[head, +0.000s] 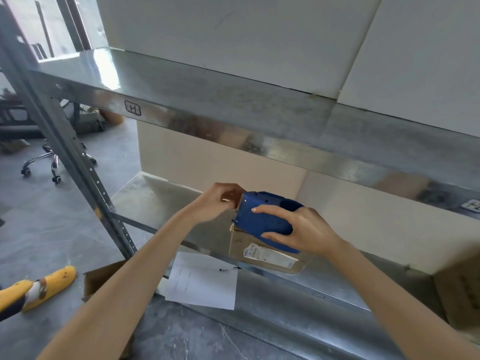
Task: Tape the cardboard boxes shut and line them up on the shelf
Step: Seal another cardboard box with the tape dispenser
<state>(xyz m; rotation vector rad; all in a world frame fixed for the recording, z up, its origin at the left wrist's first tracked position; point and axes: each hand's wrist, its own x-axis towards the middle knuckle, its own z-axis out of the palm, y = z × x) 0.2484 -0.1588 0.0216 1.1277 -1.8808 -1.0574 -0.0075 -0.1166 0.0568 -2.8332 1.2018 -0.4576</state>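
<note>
A small cardboard box (249, 249) with a white label sits on the front part of the lower metal shelf (161, 201). Over its top I hold a blue tape dispenser (262, 216), with my right hand (298, 229) wrapped around its body. My left hand (220, 201) pinches the brown tape end at the dispenser's toothed front edge. Much of the box top is hidden under the dispenser.
A white paper sheet (202, 281) with a pen lies at the shelf's front edge. Large beige boxes (220, 165) stand at the shelf's back, white ones (233, 35) on the upper shelf (233, 100). Another cardboard box (459, 294) sits at right. An open carton (101, 276), yellow shoes (49, 284) and an office chair (49, 162) are on the floor.
</note>
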